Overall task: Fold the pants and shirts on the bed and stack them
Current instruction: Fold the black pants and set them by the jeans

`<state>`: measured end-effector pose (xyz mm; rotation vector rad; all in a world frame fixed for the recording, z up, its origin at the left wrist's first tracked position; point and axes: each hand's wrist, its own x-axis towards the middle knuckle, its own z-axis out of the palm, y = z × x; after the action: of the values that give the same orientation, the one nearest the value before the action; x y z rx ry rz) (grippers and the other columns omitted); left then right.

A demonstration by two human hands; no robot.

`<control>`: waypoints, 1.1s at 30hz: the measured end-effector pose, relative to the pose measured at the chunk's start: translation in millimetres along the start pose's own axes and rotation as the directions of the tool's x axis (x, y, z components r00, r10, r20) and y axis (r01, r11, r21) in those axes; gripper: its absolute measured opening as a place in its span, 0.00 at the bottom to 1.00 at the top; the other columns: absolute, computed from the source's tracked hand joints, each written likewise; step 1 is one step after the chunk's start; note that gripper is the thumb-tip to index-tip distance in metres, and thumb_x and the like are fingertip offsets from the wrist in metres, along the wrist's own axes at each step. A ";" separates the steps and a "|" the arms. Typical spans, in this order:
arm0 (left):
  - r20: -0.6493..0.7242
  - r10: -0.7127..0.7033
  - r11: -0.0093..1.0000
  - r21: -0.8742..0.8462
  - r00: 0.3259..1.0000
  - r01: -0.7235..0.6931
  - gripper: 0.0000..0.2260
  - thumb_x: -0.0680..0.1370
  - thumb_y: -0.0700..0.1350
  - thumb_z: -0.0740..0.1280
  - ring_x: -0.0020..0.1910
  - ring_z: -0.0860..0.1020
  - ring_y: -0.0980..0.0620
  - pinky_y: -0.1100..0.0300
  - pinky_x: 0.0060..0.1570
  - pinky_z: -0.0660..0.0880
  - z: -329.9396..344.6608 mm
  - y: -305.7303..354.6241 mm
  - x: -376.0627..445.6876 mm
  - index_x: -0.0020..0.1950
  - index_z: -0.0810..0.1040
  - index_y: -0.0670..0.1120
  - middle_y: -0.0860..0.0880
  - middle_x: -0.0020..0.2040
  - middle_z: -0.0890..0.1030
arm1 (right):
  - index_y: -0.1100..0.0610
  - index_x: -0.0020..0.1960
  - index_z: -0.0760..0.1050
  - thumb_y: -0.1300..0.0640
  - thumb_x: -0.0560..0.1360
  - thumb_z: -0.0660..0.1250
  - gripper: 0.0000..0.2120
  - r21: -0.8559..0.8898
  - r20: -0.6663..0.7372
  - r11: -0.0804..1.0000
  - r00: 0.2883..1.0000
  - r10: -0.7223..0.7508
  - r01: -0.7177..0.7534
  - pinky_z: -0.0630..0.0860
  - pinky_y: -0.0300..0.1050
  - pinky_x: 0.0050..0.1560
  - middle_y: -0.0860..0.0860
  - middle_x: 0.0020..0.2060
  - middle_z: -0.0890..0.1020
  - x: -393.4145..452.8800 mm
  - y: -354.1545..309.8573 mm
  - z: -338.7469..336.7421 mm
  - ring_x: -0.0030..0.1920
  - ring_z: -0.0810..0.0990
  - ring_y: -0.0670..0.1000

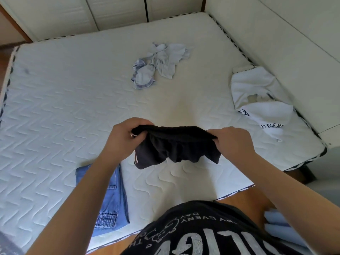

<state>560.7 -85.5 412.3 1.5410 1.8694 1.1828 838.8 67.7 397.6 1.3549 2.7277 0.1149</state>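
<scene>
A pair of black shorts point(174, 146) hangs in the air above the near part of the white quilted mattress point(55, 107). My left hand point(122, 134) grips the left end of its waistband and my right hand point(232, 140) grips the right end. Folded blue jeans point(110, 197) lie flat at the near edge, under my left forearm. A crumpled pale blue garment point(160, 64) lies mid-bed, farther away. A white shirt with dark lettering point(259, 100) lies rumpled at the right edge.
White wardrobe doors point(114, 11) stand behind the bed and a white wall point(294, 34) runs along its right side. Wooden floor point(244, 197) shows at the near right corner, with pale blue fabric point(281, 225) beside me.
</scene>
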 end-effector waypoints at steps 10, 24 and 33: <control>0.146 0.046 0.989 0.130 0.988 -0.065 0.20 0.77 0.33 0.68 0.53 0.78 0.63 0.72 0.49 0.71 -4.5 -15.6 -5.2 0.56 0.81 0.60 0.65 0.53 0.81 | 0.40 0.58 0.78 0.64 0.78 0.55 0.23 0.716 0.177 0.652 0.968 0.178 -0.251 0.80 0.44 0.47 0.49 0.39 0.83 -7.4 -9.7 10.4 0.36 0.83 0.49; 0.335 0.201 0.973 0.040 0.920 -0.227 0.17 0.75 0.30 0.68 0.51 0.78 0.57 0.67 0.48 0.73 21.4 -2.8 8.9 0.55 0.83 0.51 0.57 0.53 0.79 | 0.47 0.41 0.70 0.43 0.68 0.75 0.15 0.841 0.126 0.498 0.972 0.198 -0.211 0.69 0.34 0.32 0.42 0.34 0.76 6.9 -33.6 -10.7 0.32 0.74 0.43; 0.190 -0.039 0.999 0.013 0.981 0.037 0.14 0.72 0.45 0.76 0.45 0.80 0.58 0.68 0.47 0.74 14.9 -5.2 20.2 0.52 0.80 0.61 0.64 0.46 0.82 | 0.38 0.59 0.66 0.68 0.68 0.62 0.29 0.865 0.186 0.498 0.957 -0.220 -0.054 0.70 0.36 0.30 0.38 0.40 0.74 2.8 -28.0 -26.7 0.31 0.72 0.40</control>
<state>563.7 -61.5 403.6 1.5571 1.7727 0.9739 811.8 52.4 420.9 1.1879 2.6014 -1.5541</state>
